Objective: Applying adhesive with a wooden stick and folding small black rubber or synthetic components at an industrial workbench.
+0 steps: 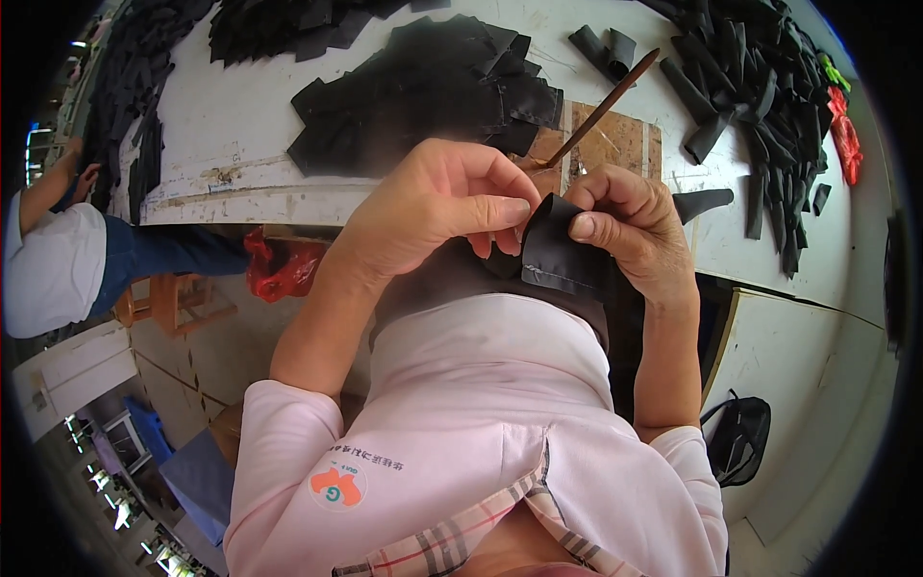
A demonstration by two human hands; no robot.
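A small black fabric piece [567, 255], folded or tube-like with a light stitch line near its lower edge, is held up in front of my waist. My right hand [635, 226] pinches its upper right part between thumb and curled fingers. At its left edge, my left hand [433, 207] has thumb and forefinger closed together; the exact grip there is partly hidden. Just beyond the hands, a slim brown pointed stick [606, 104] slants up to the right over a worn brown board [639, 144]. Its lower end is partly hidden behind my fingers.
Flat black pieces are heaped on the white table [240, 125], in a pile [413, 91] ahead. Rolled black pieces [750, 96] lie at the right. A red plastic bag [284, 264] hangs below the table edge. Another person [67, 260] works at far left.
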